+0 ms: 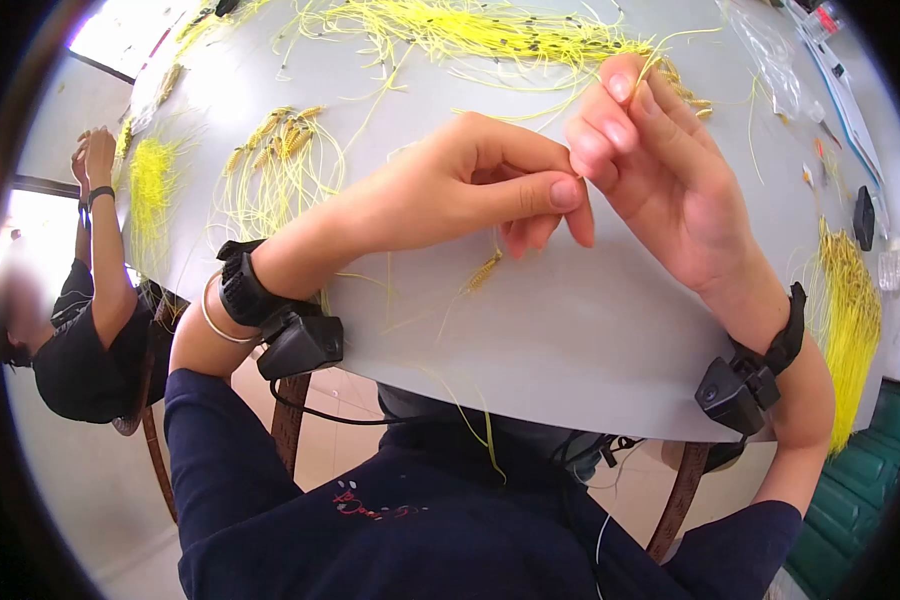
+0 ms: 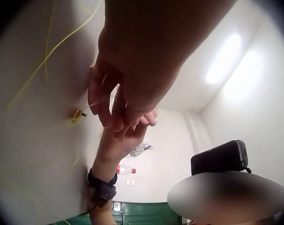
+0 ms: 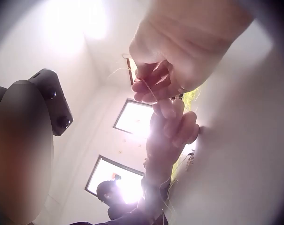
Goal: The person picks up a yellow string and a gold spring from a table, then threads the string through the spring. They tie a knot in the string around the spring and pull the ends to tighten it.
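Thumb and forefinger of my left hand point(image 1: 450, 190) pinch a thin yellow strand; a small golden braided piece point(image 1: 485, 272) hangs on a strand below these fingers. This piece point(image 2: 76, 116) also shows beside the left hand point(image 2: 132, 70) in the left wrist view. My right hand point(image 1: 675, 170), close on the right with its palm turned up, pinches a strand point(image 1: 678, 34) between thumb and forefinger. In the right wrist view a pale strand point(image 3: 149, 89) runs from the right hand point(image 3: 184, 47) toward the left hand point(image 3: 167, 136). The fingers hide where the strands meet.
Yellow strands point(image 1: 470, 32) lie across the table's far side. A looped cluster with golden ends point(image 1: 285, 135) is at left, a long yellow bundle point(image 1: 850, 340) at the right edge, near a black object point(image 1: 863, 218). Another person point(image 1: 90, 330) sits at left.
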### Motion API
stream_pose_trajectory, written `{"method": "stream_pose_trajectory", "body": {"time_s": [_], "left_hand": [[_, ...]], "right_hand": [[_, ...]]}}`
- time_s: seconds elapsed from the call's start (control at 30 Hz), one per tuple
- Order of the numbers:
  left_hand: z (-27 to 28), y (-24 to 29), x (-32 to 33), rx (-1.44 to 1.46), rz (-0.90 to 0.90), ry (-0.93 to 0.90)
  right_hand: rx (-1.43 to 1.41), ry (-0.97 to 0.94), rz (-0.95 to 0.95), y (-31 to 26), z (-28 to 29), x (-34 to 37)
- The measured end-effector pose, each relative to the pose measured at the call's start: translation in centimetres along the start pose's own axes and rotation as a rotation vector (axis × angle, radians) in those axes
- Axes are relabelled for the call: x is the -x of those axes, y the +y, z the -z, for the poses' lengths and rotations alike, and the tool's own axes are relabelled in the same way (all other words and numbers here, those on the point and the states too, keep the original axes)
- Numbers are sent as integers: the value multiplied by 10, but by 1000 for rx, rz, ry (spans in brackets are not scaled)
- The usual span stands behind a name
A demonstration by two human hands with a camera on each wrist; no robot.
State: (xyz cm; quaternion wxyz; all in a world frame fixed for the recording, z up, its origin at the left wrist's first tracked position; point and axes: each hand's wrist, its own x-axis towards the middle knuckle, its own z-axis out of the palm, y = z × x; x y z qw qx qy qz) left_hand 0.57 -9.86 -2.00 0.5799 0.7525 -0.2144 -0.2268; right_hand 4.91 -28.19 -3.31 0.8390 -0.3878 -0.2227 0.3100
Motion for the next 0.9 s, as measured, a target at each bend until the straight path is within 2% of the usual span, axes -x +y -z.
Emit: {"method": "stream_pose_trajectory", "body": {"time_s": [0.07, 0.1, 0.17, 0.2, 0.27, 0.37, 0.47, 0.6, 0.67, 0.8, 0.9], "left_hand": [[-2, -6, 0, -57, -90, 34], [-3, -6, 0, -50, -89, 33], [-4, -5, 0, 30, -63, 70], [-4, -5, -1, 37, -66, 69], [-1, -4, 0, 32, -48, 104], [-2, -5, 1, -42, -31, 164], [-2, -4, -1, -65, -16, 169], [-2, -8, -5, -81, 32, 207], [-2, -11, -6, -121, -10, 241], [3, -17, -9, -60, -23, 211], [2, -14, -7, -67, -3, 245]], "right_hand": [[60, -199, 38, 0, 11, -3], [59, -195, 32, -1, 9, -5], [212, -151, 156, -7, 6, -5], [216, -147, 150, -9, 9, -6], [270, 63, 302, -16, 19, -11], [341, 96, 402, -41, 42, -19], [346, 78, 411, -47, 56, -17], [252, 21, 373, -41, 78, -21], [369, 186, 269, -36, 78, -18], [339, 269, 216, -31, 72, -15], [590, 182, 49, -33, 60, -11]]}}
